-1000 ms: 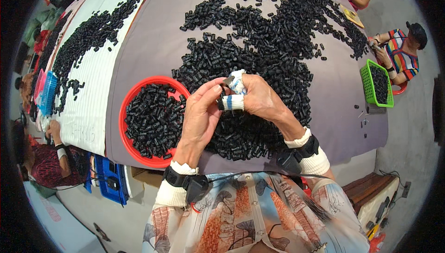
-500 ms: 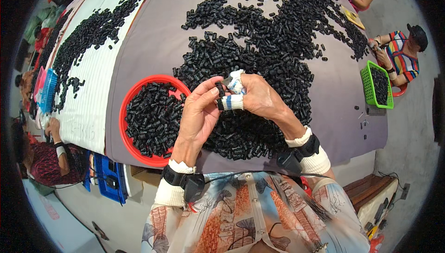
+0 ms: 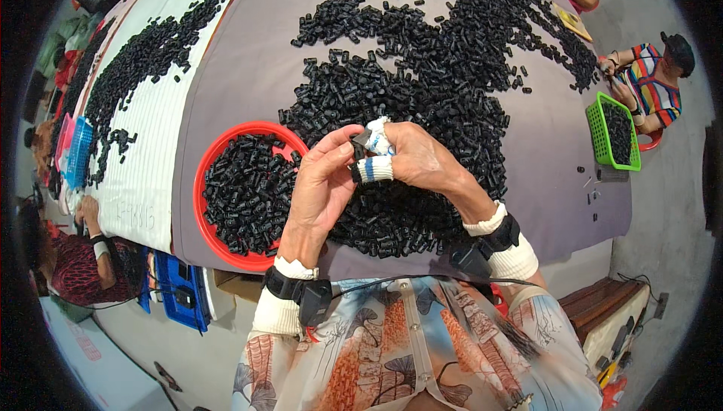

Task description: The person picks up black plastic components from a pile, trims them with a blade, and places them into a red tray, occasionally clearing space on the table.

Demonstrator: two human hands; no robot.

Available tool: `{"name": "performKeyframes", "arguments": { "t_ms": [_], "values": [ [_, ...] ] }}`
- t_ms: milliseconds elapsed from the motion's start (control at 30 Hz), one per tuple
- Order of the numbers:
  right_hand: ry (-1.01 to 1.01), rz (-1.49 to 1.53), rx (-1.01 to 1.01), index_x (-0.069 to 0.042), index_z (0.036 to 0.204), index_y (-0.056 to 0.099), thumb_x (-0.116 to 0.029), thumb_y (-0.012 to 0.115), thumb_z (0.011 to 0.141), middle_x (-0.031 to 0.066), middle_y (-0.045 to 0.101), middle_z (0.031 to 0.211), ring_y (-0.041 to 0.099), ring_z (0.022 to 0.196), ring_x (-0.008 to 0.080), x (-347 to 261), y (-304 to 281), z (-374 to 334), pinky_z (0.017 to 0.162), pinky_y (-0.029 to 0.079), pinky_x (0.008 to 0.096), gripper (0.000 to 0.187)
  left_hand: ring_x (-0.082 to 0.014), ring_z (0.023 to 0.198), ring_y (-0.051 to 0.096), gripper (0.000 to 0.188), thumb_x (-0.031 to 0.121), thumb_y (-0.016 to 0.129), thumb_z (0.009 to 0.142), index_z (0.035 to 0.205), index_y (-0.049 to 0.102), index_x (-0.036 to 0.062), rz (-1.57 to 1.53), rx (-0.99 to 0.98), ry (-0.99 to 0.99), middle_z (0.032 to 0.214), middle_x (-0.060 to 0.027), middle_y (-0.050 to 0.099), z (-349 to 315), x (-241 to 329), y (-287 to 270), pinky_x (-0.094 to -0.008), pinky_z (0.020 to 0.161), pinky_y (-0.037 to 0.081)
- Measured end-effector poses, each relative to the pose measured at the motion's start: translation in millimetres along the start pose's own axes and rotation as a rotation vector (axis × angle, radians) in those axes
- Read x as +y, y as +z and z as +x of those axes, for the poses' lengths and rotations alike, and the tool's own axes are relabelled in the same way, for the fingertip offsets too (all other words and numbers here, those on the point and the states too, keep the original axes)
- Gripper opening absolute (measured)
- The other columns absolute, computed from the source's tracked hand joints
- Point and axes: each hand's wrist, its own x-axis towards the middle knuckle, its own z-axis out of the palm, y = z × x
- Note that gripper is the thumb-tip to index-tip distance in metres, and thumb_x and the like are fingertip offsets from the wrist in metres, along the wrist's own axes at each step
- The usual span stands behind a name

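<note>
In front of me my left hand [image 3: 320,189] is closed, thumb and fingertips pinching a small black plastic piece [image 3: 359,142]. My right hand [image 3: 423,156] meets it from the other side, its fingers curled. White cloth covers with blue marks [image 3: 375,169] wrap fingers of the right hand. Whatever sits inside that right grip is hidden by the covers. Beneath both hands spreads a large heap of small black cylindrical pieces [image 3: 407,95]. Beside the left hand stands a round red basin [image 3: 202,208] full of the same kind of pieces.
A grey cloth covers my table [image 3: 546,178]; at the right edge stands a green basket [image 3: 597,136] of black pieces. A co-worker in a striped shirt [image 3: 654,83] sits there. To the left, a white-covered table [image 3: 135,185] bears more pieces, with another person's hand [image 3: 89,211] beside it.
My hands stay almost in place, still together. The black piece between the fingertips has turned slightly, and the left fingers have shifted a little around it.
</note>
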Motion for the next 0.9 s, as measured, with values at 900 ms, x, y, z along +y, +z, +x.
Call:
{"name": "performKeyframes", "arguments": {
  "t_ms": [900],
  "values": [
    [0.208, 0.089, 0.157, -0.001, 0.068, 0.049, -0.004, 0.047, 0.073, 0.0024, 0.046, 0.052, 0.044, 0.042, 0.0087, 30, -48, -22, 0.039, 0.034, 0.0248, 0.006, -0.0077, 0.068, 0.052, 0.017, 0.007, 0.065, 0.077, 0.092, 0.062, 0.0, 1.362, 0.266, 0.394, 0.076, -0.0028, 0.058, -17, 18, -18, -0.0211, 0.063, 0.042]
  ]
}}
